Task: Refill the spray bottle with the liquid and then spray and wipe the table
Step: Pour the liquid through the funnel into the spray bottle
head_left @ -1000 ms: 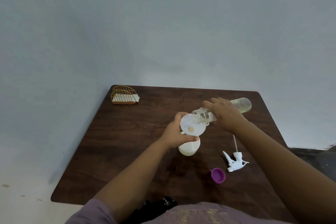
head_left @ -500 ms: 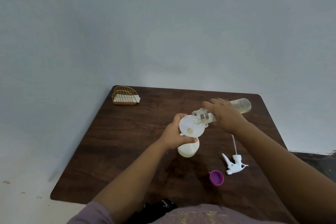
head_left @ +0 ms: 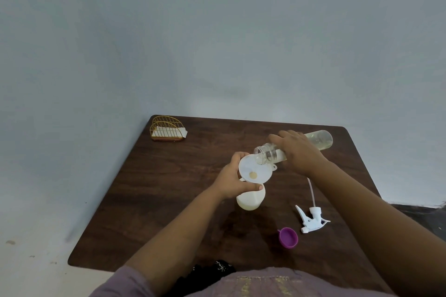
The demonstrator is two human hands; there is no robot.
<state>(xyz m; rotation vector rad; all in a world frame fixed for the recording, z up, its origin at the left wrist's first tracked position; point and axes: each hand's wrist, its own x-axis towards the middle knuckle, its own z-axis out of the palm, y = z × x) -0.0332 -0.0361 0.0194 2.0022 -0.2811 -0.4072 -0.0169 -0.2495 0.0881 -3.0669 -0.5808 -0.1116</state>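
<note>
A white spray bottle (head_left: 249, 200) stands uncapped mid-table with a white funnel (head_left: 254, 171) in its neck. My left hand (head_left: 233, 179) grips the bottle's neck and the funnel from the left. My right hand (head_left: 298, 152) holds a clear refill bottle (head_left: 318, 140) of pale yellow liquid, tipped almost flat, its open mouth (head_left: 261, 155) over the funnel's rim. A little yellowish liquid shows at the funnel's hole. The white trigger spray head (head_left: 312, 220) with its dip tube lies on the table at the right.
A purple cap (head_left: 288, 237) lies next to the spray head near the front. A gold wire holder with white napkins (head_left: 169, 130) stands at the far left corner of the dark wooden table (head_left: 169, 188). Pale floor surrounds the table.
The refill bottle's mouth sits slightly lower over the funnel; both hands keep their grips. The view shifted a little.
</note>
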